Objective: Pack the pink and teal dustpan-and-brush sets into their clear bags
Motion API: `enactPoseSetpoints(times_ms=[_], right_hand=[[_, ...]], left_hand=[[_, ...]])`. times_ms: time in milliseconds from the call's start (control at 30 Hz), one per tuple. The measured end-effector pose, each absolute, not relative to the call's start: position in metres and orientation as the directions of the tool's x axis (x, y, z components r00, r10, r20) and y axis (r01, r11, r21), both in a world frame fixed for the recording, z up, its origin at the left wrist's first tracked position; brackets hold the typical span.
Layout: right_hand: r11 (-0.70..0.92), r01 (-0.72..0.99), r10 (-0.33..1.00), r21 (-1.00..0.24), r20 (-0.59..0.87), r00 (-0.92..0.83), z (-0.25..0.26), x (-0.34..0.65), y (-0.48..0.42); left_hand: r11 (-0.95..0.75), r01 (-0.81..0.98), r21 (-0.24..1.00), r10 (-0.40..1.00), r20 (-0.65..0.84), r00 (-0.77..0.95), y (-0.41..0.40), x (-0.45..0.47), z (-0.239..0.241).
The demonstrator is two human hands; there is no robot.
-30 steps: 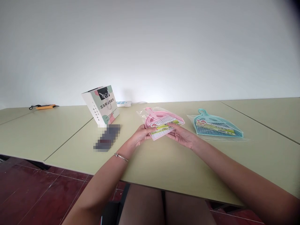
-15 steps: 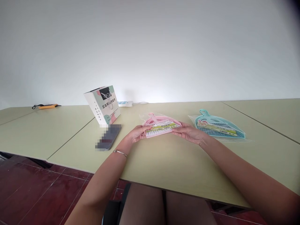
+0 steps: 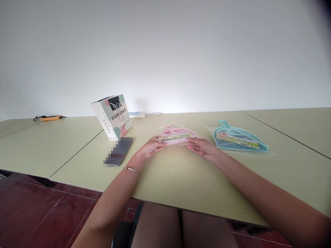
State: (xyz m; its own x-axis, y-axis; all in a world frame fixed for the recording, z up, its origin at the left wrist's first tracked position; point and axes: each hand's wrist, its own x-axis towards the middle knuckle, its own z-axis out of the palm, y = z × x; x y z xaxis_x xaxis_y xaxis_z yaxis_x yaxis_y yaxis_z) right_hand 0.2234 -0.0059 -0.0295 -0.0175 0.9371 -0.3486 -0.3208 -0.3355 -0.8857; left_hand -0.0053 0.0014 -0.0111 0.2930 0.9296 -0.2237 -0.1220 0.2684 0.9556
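Observation:
Between my hands is a pink dustpan and brush set (image 3: 173, 138) in a clear plastic wrapper, with a green and yellow label across it. My left hand (image 3: 153, 148) grips its left edge, fingers closed beneath and thumb tucked near the side. At the right front corner, my right hand (image 3: 203, 148) pinches the wrapped set between thumb and fingers. The pan's handle points away from me. To the right lies a second set, a turquoise dustpan (image 3: 239, 132) with a labelled brush inside, also wrapped in clear plastic.
A printed paper bag (image 3: 115, 115) stands left of my hands, with a dark phone (image 3: 121, 151), partly pixelated, before it. Behind the bag lies a white power strip (image 3: 137, 114). An orange object (image 3: 51, 117) with a black cord sits far left. The table (image 3: 181, 182) meets the wall.
The pink set has tipped flatter, its front edge farther from me. My right hand has shifted slightly left. Both hands still hold the set.

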Motion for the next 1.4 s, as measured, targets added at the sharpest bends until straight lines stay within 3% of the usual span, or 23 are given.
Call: enactPoseSetpoints(times_ms=[133, 300, 400, 467, 533, 633, 733, 800, 900, 1067, 1300, 1400], right_hand=[[-0.350, -0.197, 0.935, -0.916, -0.355, -0.012, -0.024, 0.221, -0.009], [-0.293, 0.020, 0.956, -0.956, -0.293, -0.026, -0.022, 0.229, -0.008], [-0.038, 0.374, 0.995, -0.927, -0.001, 0.100, -0.020, 0.231, -0.011], [0.224, 0.590, 0.945, -0.776, 0.320, 0.062, -0.020, 0.227, -0.015], [0.476, 0.695, 0.831, -0.539, 0.534, -0.154, -0.023, 0.220, -0.020], [0.664, 0.717, 0.685, -0.210, 0.554, -0.472, -0.032, 0.208, -0.023], [0.650, 0.754, 0.669, -0.095, 0.541, -0.509, -0.039, 0.205, -0.020], [0.621, 0.776, 0.666, -0.112, 0.596, -0.448, -0.041, 0.208, -0.017], [0.608, 0.756, 0.683, -0.243, 0.646, -0.341, -0.038, 0.215, -0.014], [0.468, 0.758, 0.840, -0.454, 0.495, -0.221, -0.028, 0.224, -0.016], [0.440, 0.562, 0.898, -0.700, 0.336, -0.286, -0.033, 0.225, -0.007], [0.358, 0.615, 0.931, -0.703, 0.321, -0.175, -0.045, 0.227, 0.002]], left_hand=[[0.288, -0.131, 0.949, 0.953, -0.270, 0.135, 0.006, -0.005, -0.016], [0.186, -0.061, 0.981, 0.981, -0.189, -0.042, 0.009, -0.007, -0.016], [0.196, -0.052, 0.979, 0.979, -0.198, -0.047, 0.007, -0.007, -0.013], [0.221, -0.078, 0.972, 0.974, -0.224, -0.032, 0.005, -0.006, -0.010], [0.236, -0.103, 0.966, 0.971, -0.239, -0.015, 0.004, -0.005, -0.008], [0.263, -0.102, 0.959, 0.965, -0.262, 0.030, 0.003, -0.005, -0.008], [0.238, -0.018, 0.971, 0.969, -0.237, 0.071, 0.003, -0.006, -0.009], [0.184, 0.086, 0.979, 0.977, -0.192, 0.097, 0.002, -0.007, -0.008], [0.070, 0.227, 0.971, 0.983, -0.107, 0.152, -0.004, -0.008, -0.003], [-0.171, 0.188, 0.967, 0.901, 0.077, 0.427, -0.015, -0.009, 0.007], [-0.206, 0.354, 0.912, 0.965, 0.130, 0.227, 0.006, -0.005, -0.017], [-0.171, 0.364, 0.916, 0.976, 0.108, 0.187, 0.011, -0.003, -0.027]])
